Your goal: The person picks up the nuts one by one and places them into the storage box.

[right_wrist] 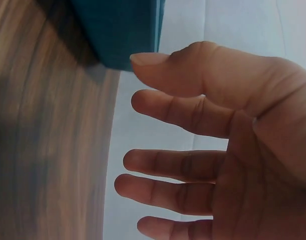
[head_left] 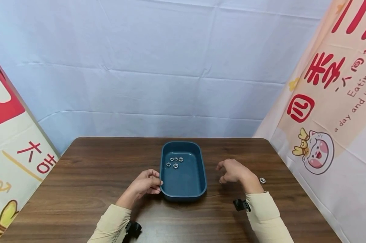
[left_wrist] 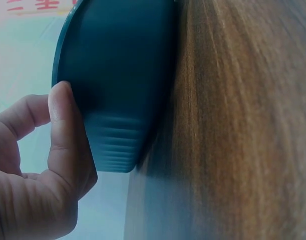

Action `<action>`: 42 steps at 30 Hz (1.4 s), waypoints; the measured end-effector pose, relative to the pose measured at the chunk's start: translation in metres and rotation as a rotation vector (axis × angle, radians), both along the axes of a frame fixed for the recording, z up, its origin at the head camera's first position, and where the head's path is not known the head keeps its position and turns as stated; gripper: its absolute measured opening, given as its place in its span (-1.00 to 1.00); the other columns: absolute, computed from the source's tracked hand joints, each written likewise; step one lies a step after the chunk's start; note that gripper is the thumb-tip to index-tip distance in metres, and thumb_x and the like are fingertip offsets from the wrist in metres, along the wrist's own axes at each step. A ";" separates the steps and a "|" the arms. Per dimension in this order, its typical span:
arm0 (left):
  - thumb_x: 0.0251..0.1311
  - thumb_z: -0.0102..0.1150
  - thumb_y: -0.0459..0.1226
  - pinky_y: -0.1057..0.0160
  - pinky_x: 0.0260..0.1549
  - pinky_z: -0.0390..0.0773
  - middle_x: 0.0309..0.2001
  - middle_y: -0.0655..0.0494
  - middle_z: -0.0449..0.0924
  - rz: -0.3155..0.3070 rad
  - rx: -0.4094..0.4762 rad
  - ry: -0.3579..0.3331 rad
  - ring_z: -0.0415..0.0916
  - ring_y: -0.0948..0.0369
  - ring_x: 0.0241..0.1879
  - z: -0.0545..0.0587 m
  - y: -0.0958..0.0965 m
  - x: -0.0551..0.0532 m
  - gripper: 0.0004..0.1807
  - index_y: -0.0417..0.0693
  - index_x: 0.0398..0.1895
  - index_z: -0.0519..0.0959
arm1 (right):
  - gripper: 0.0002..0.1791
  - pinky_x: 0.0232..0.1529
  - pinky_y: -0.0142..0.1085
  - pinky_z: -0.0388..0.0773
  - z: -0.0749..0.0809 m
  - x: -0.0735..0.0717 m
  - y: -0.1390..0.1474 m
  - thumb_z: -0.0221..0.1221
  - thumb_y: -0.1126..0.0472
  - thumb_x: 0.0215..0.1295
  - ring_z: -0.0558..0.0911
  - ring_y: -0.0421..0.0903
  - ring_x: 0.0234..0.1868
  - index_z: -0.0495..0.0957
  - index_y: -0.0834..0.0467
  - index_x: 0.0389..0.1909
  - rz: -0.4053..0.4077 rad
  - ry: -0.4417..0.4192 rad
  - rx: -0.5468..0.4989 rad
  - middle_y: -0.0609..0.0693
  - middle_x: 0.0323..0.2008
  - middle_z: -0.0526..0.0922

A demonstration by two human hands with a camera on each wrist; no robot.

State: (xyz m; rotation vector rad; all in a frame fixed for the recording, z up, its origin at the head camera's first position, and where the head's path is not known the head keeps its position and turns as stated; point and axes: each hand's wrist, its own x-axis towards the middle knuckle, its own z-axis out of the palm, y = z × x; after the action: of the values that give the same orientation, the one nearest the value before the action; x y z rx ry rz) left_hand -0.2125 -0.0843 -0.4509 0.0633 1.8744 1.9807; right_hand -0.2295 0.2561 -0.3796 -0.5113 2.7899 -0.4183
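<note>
A dark blue rectangular tray (head_left: 183, 196) rests on the wooden table. Several small metal nuts (head_left: 175, 165) lie inside it, toward its far left part. My left hand (head_left: 144, 185) is at the tray's left side, thumb tip on the rim and fingers bent against it; the left wrist view shows the thumb (left_wrist: 62, 117) at the rim's edge. To the right of the tray, my right hand (head_left: 234, 171) hovers above the table with nothing in its grasp. Its fingers (right_wrist: 185, 165) are spread and relaxed. One more nut (head_left: 262, 180) lies on the table, right of my right wrist.
The brown wooden table (head_left: 110, 158) ends at a pale cloth backdrop (head_left: 158, 84). Printed cloths hang at both sides, the right one (head_left: 332, 111) close along the table's edge. Dark wrist-worn cameras (head_left: 241, 205) sit at both sleeves.
</note>
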 end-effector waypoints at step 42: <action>-0.02 0.15 -0.52 0.32 -0.62 0.58 -0.54 -0.05 0.45 -0.010 0.012 0.006 0.48 0.22 -0.64 -0.003 -0.001 -0.002 -0.65 -0.40 -0.17 0.27 | -0.56 -0.33 -0.10 0.50 -0.031 0.024 0.089 0.37 0.32 -0.10 0.55 0.07 -0.26 0.56 0.27 -0.11 -0.180 -0.049 -0.053 0.16 -0.19 0.60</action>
State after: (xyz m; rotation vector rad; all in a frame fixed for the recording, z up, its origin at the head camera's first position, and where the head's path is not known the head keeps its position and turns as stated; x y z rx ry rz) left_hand -0.2149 -0.0849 -0.4542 0.0820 1.8631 1.9872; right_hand -0.2053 0.3454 -0.4110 -0.2580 2.7938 -0.5372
